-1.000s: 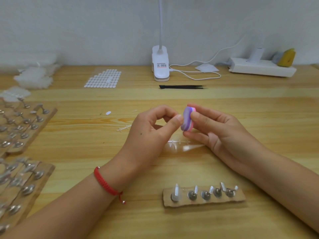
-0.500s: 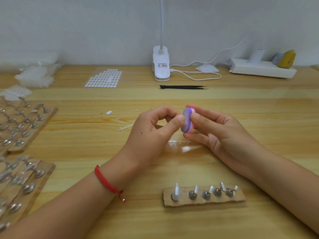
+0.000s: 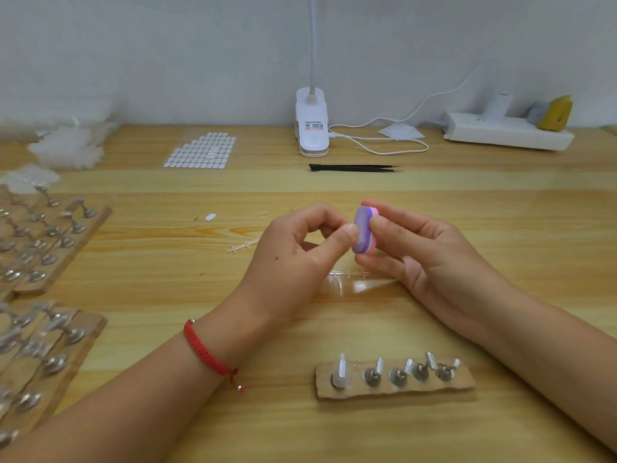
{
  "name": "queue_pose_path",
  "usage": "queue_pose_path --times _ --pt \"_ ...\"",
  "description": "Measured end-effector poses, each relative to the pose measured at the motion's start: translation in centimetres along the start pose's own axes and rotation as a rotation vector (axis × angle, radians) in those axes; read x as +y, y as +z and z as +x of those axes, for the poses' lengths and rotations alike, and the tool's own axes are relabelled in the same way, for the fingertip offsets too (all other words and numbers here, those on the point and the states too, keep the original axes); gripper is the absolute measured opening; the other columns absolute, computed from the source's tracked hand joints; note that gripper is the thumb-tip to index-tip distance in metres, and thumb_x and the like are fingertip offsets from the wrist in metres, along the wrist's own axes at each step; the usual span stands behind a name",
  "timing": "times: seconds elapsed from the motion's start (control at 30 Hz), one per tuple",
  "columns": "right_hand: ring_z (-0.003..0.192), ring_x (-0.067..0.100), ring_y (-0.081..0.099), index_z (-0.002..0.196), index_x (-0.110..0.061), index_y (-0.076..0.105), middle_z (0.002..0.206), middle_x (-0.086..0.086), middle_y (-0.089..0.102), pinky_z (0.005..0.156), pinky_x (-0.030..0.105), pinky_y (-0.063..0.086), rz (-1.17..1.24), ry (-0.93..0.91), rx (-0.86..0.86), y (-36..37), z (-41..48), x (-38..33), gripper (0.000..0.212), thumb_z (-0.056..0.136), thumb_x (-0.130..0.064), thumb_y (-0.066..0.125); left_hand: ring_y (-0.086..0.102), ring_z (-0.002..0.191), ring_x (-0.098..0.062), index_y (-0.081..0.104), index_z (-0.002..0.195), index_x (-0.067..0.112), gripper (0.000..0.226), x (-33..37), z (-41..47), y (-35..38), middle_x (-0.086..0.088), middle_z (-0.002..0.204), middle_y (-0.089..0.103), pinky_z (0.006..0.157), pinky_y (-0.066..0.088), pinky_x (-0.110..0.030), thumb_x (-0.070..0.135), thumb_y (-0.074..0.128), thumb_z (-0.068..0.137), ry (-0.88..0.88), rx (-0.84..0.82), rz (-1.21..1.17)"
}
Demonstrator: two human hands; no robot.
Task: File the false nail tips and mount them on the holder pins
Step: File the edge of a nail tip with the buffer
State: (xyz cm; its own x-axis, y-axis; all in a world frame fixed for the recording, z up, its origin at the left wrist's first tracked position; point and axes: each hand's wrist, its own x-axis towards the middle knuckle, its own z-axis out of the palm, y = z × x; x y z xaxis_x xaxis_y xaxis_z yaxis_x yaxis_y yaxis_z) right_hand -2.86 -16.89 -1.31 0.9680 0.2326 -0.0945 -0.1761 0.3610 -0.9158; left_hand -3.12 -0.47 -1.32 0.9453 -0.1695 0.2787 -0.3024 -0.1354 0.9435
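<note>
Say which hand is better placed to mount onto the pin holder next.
Probably left: the right hand grips the file block; the left hand pinches against it, tip too small to see, free to reach the pin holder.

Lighting: soft, even, moderately bright, from above. Shadows: faint and diffuse under the left hand [image 3: 300, 262], right hand [image 3: 434, 259] and holder strip [image 3: 394, 390]. Glare: pale sheen bands across the bench [image 3: 500, 228] at mid-frame; a white glint on clear plastic [image 3: 364, 285] at centre. Focus: centre sharp; pin boards [image 3: 50, 248] at left edge and white fluff [image 3: 66, 148] at upper left smeared. Distortion: wide-angle bowing toward the corners.
</note>
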Motion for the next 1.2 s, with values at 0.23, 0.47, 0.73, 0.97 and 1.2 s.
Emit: queue_pose_path --times 0.23,0.47,0.73,0.97,1.2 --pt "0.078 0.014 0.07 0.094 -0.01 0.078 0.091 0.01 0.072 0.063 0.025 0.058 -0.014 -0.011 0.015 0.1 -0.05 0.05 0.027 0.068 -0.014 0.072 0.037 0.037 0.0 0.059 0.067 0.018 0.024 -0.29 0.04 -0.07 0.015 0.053 0.048 0.042 0.027 -0.009 0.009 0.062 0.09 -0.001 0.038 0.011" --pt "0.075 0.014 0.07 0.095 -0.008 0.077 0.09 0.011 0.071 0.062 0.025 0.057 -0.027 -0.004 0.013 0.14 -0.03 0.07 0.026 0.07 -0.012 0.071 0.034 0.038 -0.001 0.058 0.066 0.016 0.023 -0.45 -0.04 0.02 0.012 0.058 0.049 0.042 0.027 -0.011 0.011 0.064 0.088 0.022 0.077 0.059" --pt "0.077 0.013 0.071 0.098 -0.008 0.076 0.09 0.009 0.074 0.062 0.022 0.057 -0.001 0.015 0.001 0.09 -0.06 -0.11 0.028 0.071 -0.014 0.069 0.034 0.038 -0.001 0.058 0.068 0.02 0.026 -0.34 0.0 0.08 0.016 0.052 0.048 0.042 0.027 -0.011 0.009 0.06 0.091 0.005 0.031 0.022" --pt "0.079 0.013 0.071 0.098 -0.008 0.076 0.094 0.009 0.075 0.062 0.022 0.057 -0.034 0.027 -0.029 0.15 -0.09 -0.1 0.028 0.072 -0.014 0.068 0.041 0.039 0.003 0.057 0.071 0.021 0.026 -0.42 0.09 0.1 0.019 0.049 0.048 0.042 0.026 -0.008 0.009 0.055 0.094 0.033 0.001 0.033" --pt "0.079 0.015 0.071 0.099 -0.009 0.077 0.095 0.011 0.075 0.063 0.022 0.057 -0.031 0.025 -0.036 -0.1 0.07 -0.05 0.029 0.072 -0.015 0.069 0.038 0.038 0.0 0.059 0.071 0.021 0.023 -0.49 0.01 0.06 0.018 0.054 0.05 0.042 0.028 -0.009 0.012 0.058 0.093 0.053 0.011 0.02"
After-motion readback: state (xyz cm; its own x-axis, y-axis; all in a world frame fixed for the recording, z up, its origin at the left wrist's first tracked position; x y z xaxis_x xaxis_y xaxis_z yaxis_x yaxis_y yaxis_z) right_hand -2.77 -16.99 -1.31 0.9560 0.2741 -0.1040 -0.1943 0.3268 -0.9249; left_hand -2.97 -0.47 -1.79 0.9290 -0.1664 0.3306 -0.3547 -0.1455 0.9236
